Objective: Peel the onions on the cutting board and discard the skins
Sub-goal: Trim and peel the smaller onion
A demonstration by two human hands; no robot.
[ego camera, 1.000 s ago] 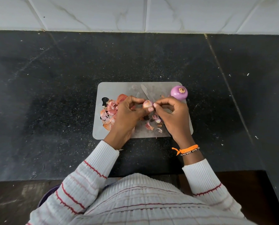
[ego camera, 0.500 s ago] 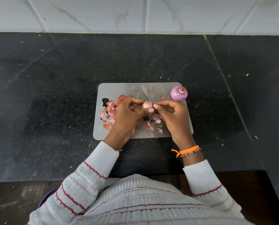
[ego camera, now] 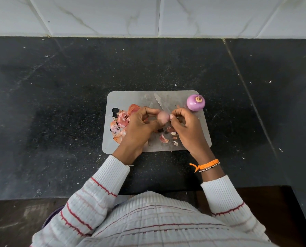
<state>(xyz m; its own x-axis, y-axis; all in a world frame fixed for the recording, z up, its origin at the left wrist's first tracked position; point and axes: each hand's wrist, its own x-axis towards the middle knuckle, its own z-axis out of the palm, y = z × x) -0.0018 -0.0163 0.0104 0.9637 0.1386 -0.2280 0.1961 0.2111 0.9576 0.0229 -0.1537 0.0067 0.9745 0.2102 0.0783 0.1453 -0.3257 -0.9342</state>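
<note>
A grey cutting board (ego camera: 123,98) lies on the black counter. Over its middle my left hand (ego camera: 139,125) grips a small pinkish onion (ego camera: 163,117), and the curled fingers and thumb of my right hand (ego camera: 187,129) pinch at its right end. A peeled purple onion (ego camera: 195,102) sits at the board's far right corner. Loose pink and orange skins (ego camera: 121,122) are piled on the board's left side, with smaller scraps (ego camera: 164,139) under my hands. A knife blade (ego camera: 160,102) points away beyond my hands; its handle is hidden, so I cannot tell whether a hand holds it.
The black stone counter (ego camera: 59,104) stretches around the board, dotted with small bits of peel. A white tiled wall (ego camera: 148,15) rises at the back. A purple rim (ego camera: 50,216) peeks out below the counter edge at my left sleeve.
My hands have stayed over the middle of the board, working the small onion. The peeled onion and the skin pile have not moved.
</note>
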